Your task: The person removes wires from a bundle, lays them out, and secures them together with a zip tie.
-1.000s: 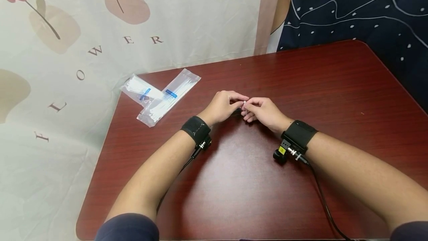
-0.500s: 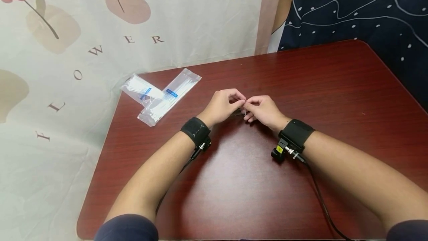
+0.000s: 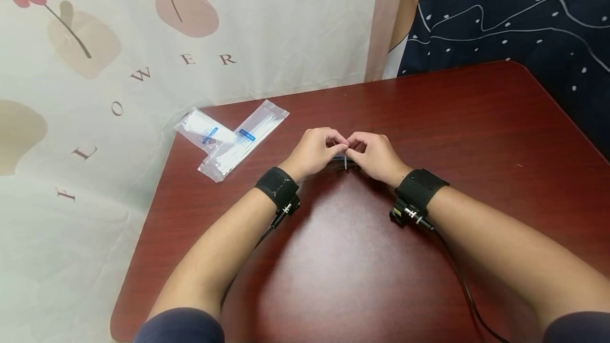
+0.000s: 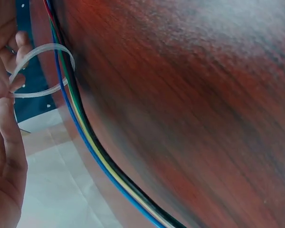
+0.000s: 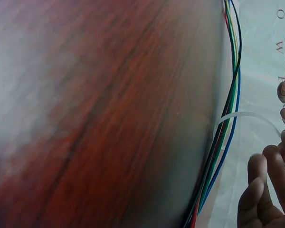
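A white cable tie [image 4: 52, 46] makes a large loose loop around a bundle of thin coloured wires [image 4: 97, 148], blue, yellow, green, red and black. My left hand [image 3: 315, 151] and right hand [image 3: 376, 155] meet fingertip to fingertip above the bundle, pinching the tie where its two ends come together. The fingertips hide the tie's head, so I cannot tell if the tail is threaded through. In the head view, a short piece of the loop hangs below the fingers. The wires run on past both sides of the loop.
Two clear plastic packs of white cable ties [image 3: 244, 139] lie overlapping at the back left of the red-brown table [image 3: 457, 131]. A printed cloth [image 3: 295, 30] hangs behind. Each wrist wears a black strap, with a cable [image 3: 459, 269] trailing from the right one.
The right hand has shifted slightly up and left, its lower fingers no longer showing beneath. The tie's loop and the wires now show below the joined fingertips.
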### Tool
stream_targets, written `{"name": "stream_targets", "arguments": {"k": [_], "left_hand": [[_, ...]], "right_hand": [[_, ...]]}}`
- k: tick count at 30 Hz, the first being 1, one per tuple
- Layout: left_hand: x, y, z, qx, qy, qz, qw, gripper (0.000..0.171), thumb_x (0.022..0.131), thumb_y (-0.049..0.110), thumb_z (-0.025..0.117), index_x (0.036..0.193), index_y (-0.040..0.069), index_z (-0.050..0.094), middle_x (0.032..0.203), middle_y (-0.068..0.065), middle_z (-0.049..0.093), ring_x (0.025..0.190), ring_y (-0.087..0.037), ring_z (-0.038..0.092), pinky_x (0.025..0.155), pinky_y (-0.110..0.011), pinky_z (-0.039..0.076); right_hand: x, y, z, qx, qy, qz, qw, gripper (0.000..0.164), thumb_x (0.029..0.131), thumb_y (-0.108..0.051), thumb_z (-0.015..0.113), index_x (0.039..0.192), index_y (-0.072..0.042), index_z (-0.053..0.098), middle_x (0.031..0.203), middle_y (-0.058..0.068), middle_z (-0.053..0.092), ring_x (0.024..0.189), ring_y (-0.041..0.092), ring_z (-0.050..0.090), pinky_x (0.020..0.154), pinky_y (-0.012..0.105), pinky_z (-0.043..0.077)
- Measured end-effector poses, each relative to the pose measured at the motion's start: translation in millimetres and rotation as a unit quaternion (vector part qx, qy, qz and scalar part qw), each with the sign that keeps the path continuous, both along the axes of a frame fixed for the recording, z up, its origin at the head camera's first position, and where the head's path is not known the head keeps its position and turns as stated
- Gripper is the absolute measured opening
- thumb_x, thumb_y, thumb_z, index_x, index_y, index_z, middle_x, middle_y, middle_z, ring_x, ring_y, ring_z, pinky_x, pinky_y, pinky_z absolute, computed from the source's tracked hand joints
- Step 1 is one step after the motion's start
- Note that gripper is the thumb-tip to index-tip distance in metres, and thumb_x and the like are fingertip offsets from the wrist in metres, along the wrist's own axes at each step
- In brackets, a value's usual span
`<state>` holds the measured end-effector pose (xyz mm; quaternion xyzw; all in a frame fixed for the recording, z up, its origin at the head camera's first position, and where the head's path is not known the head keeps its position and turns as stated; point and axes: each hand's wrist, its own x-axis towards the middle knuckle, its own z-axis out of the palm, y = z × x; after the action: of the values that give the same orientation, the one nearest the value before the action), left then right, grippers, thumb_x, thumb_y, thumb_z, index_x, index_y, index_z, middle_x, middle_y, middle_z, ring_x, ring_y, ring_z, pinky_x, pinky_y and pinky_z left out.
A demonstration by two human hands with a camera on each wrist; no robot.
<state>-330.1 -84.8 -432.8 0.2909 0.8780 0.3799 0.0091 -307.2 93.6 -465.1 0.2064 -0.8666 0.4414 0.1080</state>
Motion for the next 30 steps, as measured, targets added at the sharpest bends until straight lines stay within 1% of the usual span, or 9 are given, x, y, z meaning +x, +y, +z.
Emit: {"name": "stream_targets", "arguments": {"k": [4, 8, 13, 15, 18, 22, 26, 30], "left_hand": [[0.6, 0, 2.7, -0.016, 0.013, 0.016, 0.9997, 0.007, 0.087, 0.022, 0.065, 0.086, 0.017, 0.070, 0.081, 0.010, 0.062, 0.071, -0.004, 0.057, 0.063, -0.020, 0.045], [-0.5, 0, 7.9, -0.018, 0.029, 0.033, 0.9989, 0.008, 0.088, 0.024, 0.065, 0.086, 0.018, 0.070, 0.080, 0.012, 0.062, 0.068, -0.003, 0.055, 0.060, -0.021, 0.044], [-3.9, -1, 15.5, -0.006, 0.032, 0.035, 0.9989, 0.010, 0.088, 0.024, 0.064, 0.087, 0.016, 0.070, 0.079, 0.006, 0.064, 0.067, -0.007, 0.056, 0.059, -0.022, 0.044], [-4.5, -2, 17.3, -0.002, 0.027, 0.036, 0.9990, 0.010, 0.088, 0.025, 0.064, 0.088, 0.016, 0.069, 0.080, 0.003, 0.065, 0.067, -0.009, 0.056, 0.058, -0.023, 0.043], [-4.3, -3, 20.1, 0.002, 0.028, 0.042, 0.9987, 0.010, 0.088, 0.026, 0.064, 0.088, 0.017, 0.069, 0.080, 0.003, 0.065, 0.066, -0.010, 0.055, 0.056, -0.024, 0.043], [-4.2, -1, 25.0, 0.002, 0.035, 0.053, 0.9980, 0.009, 0.088, 0.027, 0.064, 0.088, 0.019, 0.069, 0.079, 0.006, 0.064, 0.065, -0.008, 0.053, 0.057, -0.024, 0.042], [-4.8, -1, 29.6, 0.000, 0.033, 0.061, 0.9976, 0.008, 0.088, 0.027, 0.064, 0.088, 0.021, 0.069, 0.079, 0.007, 0.064, 0.067, -0.005, 0.054, 0.059, -0.023, 0.043], [-4.8, -2, 34.2, -0.005, 0.026, 0.068, 0.9974, 0.008, 0.088, 0.028, 0.064, 0.089, 0.021, 0.068, 0.078, 0.009, 0.062, 0.067, -0.005, 0.054, 0.059, -0.023, 0.043]], "right_hand": [[-3.6, -3, -2.4, -0.006, 0.003, -0.004, 1.000, 0.005, 0.084, -0.019, 0.069, 0.084, -0.014, 0.070, 0.076, -0.005, 0.065, 0.068, 0.009, 0.058, 0.063, 0.029, 0.046], [-6.1, -3, -6.1, 0.004, -0.004, -0.003, 1.000, 0.007, 0.084, -0.017, 0.069, 0.085, -0.012, 0.073, 0.074, -0.005, 0.066, 0.067, 0.010, 0.058, 0.064, 0.030, 0.046], [-7.3, -3, -9.1, 0.018, -0.022, 0.002, 1.000, 0.007, 0.083, -0.017, 0.069, 0.082, -0.011, 0.073, 0.072, -0.004, 0.066, 0.066, 0.011, 0.058, 0.062, 0.031, 0.045], [-7.7, -4, -9.8, 0.024, -0.033, 0.006, 0.999, 0.007, 0.084, -0.018, 0.069, 0.081, -0.013, 0.073, 0.072, -0.003, 0.066, 0.067, 0.012, 0.058, 0.063, 0.031, 0.045], [-7.5, -4, -10.1, 0.035, -0.056, 0.011, 0.998, 0.008, 0.084, -0.020, 0.069, 0.079, -0.014, 0.073, 0.073, -0.003, 0.065, 0.069, 0.012, 0.057, 0.064, 0.031, 0.044], [-6.8, -4, -9.8, 0.044, -0.096, 0.024, 0.994, 0.009, 0.084, -0.021, 0.068, 0.079, -0.014, 0.073, 0.073, -0.004, 0.066, 0.071, 0.013, 0.058, 0.064, 0.031, 0.045], [-6.1, -6, -9.0, 0.054, -0.127, 0.040, 0.990, 0.010, 0.084, -0.022, 0.068, 0.080, -0.014, 0.073, 0.074, -0.005, 0.067, 0.071, 0.013, 0.058, 0.064, 0.031, 0.044], [-6.1, -8, -8.5, 0.068, -0.140, 0.046, 0.987, 0.009, 0.082, -0.022, 0.070, 0.078, -0.015, 0.073, 0.071, -0.006, 0.067, 0.068, 0.013, 0.057, 0.062, 0.030, 0.043]]}}
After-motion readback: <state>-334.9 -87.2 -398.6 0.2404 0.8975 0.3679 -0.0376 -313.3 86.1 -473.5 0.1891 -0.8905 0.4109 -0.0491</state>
